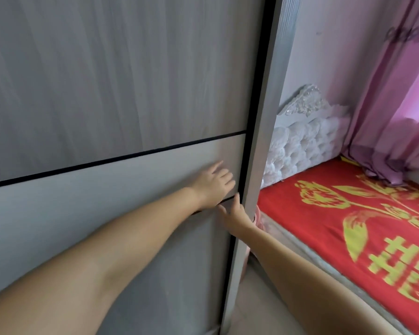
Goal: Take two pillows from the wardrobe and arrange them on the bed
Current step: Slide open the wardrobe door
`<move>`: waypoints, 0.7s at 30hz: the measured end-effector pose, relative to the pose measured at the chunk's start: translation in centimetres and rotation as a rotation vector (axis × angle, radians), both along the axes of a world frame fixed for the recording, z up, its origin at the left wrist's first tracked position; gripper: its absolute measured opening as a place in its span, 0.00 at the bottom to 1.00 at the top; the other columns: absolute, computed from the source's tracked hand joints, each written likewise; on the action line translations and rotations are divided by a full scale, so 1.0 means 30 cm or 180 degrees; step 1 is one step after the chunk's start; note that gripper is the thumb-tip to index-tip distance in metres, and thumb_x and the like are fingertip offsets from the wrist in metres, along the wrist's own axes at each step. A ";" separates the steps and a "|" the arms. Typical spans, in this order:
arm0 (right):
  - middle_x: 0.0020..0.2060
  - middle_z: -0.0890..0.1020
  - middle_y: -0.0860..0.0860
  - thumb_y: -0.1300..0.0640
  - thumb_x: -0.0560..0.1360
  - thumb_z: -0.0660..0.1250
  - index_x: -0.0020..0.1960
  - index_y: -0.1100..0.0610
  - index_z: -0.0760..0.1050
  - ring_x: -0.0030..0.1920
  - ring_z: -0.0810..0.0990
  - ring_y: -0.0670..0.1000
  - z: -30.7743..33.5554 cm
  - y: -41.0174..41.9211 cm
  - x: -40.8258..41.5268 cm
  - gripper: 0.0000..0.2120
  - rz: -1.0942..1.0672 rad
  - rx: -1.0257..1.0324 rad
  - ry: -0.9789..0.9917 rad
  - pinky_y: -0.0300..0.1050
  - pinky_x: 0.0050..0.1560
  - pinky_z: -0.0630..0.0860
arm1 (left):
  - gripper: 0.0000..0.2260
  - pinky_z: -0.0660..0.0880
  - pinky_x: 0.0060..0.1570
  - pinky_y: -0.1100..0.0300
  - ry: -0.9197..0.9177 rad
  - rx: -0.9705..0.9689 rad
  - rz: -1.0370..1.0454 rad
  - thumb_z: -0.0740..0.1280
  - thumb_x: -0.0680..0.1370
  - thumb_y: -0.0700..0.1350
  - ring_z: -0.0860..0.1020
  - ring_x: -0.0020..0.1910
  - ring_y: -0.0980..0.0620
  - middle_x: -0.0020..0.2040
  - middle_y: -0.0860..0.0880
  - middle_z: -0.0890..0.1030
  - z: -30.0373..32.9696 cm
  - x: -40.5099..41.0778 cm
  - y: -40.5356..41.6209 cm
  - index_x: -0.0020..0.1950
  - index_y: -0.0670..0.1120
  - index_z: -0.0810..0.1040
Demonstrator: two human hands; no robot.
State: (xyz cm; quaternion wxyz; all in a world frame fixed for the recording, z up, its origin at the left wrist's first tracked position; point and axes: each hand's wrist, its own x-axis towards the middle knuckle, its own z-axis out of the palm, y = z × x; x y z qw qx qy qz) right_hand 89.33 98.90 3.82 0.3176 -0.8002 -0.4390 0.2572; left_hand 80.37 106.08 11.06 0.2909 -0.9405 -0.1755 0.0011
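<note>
Pillows stayed out of sight behind the shut wardrobe door (pixel 107 105), so I laid my left hand (pixel 213 183) open and flat against it, curled my right hand (pixel 235 213) around its edge, and judged steady sideways pressure best.

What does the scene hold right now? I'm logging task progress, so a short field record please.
wardrobe door: shut, grey panels
left hand: flat on the door panel near its right edge
right hand: fingers at the door's edge frame
bed: red and yellow cover, no pillows seen
headboard: white, tufted
curtain: pink
pillows: not in view
</note>
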 end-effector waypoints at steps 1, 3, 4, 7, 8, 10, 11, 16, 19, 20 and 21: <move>0.76 0.56 0.62 0.49 0.81 0.57 0.79 0.59 0.41 0.75 0.59 0.61 -0.008 0.031 0.005 0.35 -0.0181 -0.0058 0.0216 0.54 0.73 0.56 | 0.20 0.47 0.74 0.44 0.0138 0.0292 -0.0213 0.51 0.79 0.40 0.64 0.71 0.43 0.70 0.41 0.69 0.014 0.029 0.015 0.70 0.41 0.66; 0.75 0.58 0.64 0.52 0.82 0.56 0.78 0.62 0.45 0.74 0.61 0.62 -0.023 0.089 0.010 0.32 -0.0554 0.0019 0.0581 0.54 0.73 0.57 | 0.24 0.54 0.73 0.43 0.0287 0.0972 -0.0455 0.45 0.77 0.38 0.69 0.69 0.45 0.68 0.43 0.73 0.054 0.085 0.044 0.68 0.42 0.70; 0.73 0.61 0.65 0.54 0.82 0.56 0.77 0.62 0.48 0.72 0.63 0.62 -0.024 0.113 0.010 0.29 -0.0717 0.0115 0.0722 0.53 0.71 0.59 | 0.24 0.55 0.73 0.43 0.0305 0.1278 -0.0583 0.45 0.76 0.38 0.70 0.69 0.46 0.67 0.44 0.75 0.073 0.113 0.057 0.68 0.43 0.72; 0.71 0.65 0.66 0.56 0.81 0.56 0.76 0.63 0.51 0.69 0.67 0.63 -0.018 0.157 0.004 0.27 -0.1057 0.0199 0.0995 0.53 0.70 0.62 | 0.20 0.42 0.72 0.38 0.0569 0.1293 -0.0627 0.50 0.81 0.40 0.59 0.74 0.41 0.73 0.41 0.67 0.090 0.170 0.106 0.72 0.39 0.64; 0.69 0.68 0.65 0.56 0.81 0.56 0.75 0.63 0.54 0.67 0.69 0.63 -0.021 0.166 0.007 0.26 -0.1091 0.0290 0.0998 0.54 0.68 0.66 | 0.20 0.39 0.71 0.38 0.0575 0.1258 -0.0531 0.51 0.81 0.41 0.56 0.75 0.41 0.74 0.41 0.64 0.094 0.177 0.114 0.73 0.40 0.63; 0.65 0.72 0.63 0.58 0.79 0.58 0.71 0.63 0.60 0.63 0.73 0.63 -0.015 0.178 0.017 0.22 -0.1185 0.0435 0.1078 0.54 0.63 0.71 | 0.21 0.35 0.69 0.37 0.0642 0.1228 -0.0359 0.51 0.81 0.43 0.53 0.76 0.43 0.76 0.43 0.62 0.108 0.181 0.120 0.75 0.43 0.61; 0.64 0.73 0.62 0.58 0.78 0.59 0.70 0.63 0.61 0.62 0.73 0.63 -0.013 0.182 0.022 0.22 -0.1235 0.0455 0.1147 0.54 0.63 0.72 | 0.21 0.34 0.68 0.37 0.0686 0.1232 -0.0340 0.51 0.82 0.43 0.53 0.76 0.43 0.76 0.44 0.61 0.110 0.184 0.120 0.75 0.44 0.61; 0.70 0.67 0.62 0.62 0.79 0.57 0.76 0.60 0.53 0.67 0.70 0.61 -0.018 0.200 0.017 0.28 -0.1440 0.0451 0.1445 0.49 0.68 0.65 | 0.20 0.37 0.71 0.38 0.0610 0.1319 -0.0511 0.49 0.82 0.41 0.55 0.76 0.42 0.75 0.42 0.63 0.103 0.180 0.127 0.74 0.40 0.61; 0.69 0.67 0.64 0.62 0.78 0.57 0.77 0.58 0.50 0.65 0.71 0.63 -0.026 0.186 -0.007 0.30 -0.1409 0.0473 0.1249 0.55 0.67 0.69 | 0.19 0.42 0.72 0.38 0.0583 0.1386 -0.0568 0.50 0.82 0.39 0.57 0.75 0.40 0.74 0.39 0.64 0.092 0.157 0.118 0.71 0.37 0.63; 0.69 0.66 0.64 0.62 0.78 0.56 0.77 0.58 0.49 0.66 0.70 0.63 -0.029 0.182 -0.018 0.30 -0.1377 0.0490 0.1202 0.57 0.68 0.68 | 0.18 0.43 0.72 0.38 0.0569 0.1409 -0.0567 0.50 0.81 0.38 0.58 0.74 0.40 0.72 0.39 0.66 0.089 0.146 0.112 0.70 0.37 0.65; 0.70 0.64 0.63 0.61 0.78 0.56 0.77 0.57 0.49 0.67 0.69 0.64 -0.037 0.176 -0.029 0.30 -0.1326 0.0518 0.1141 0.58 0.68 0.67 | 0.17 0.44 0.72 0.38 0.0564 0.1424 -0.0552 0.51 0.81 0.37 0.60 0.74 0.40 0.71 0.39 0.68 0.087 0.136 0.105 0.68 0.37 0.68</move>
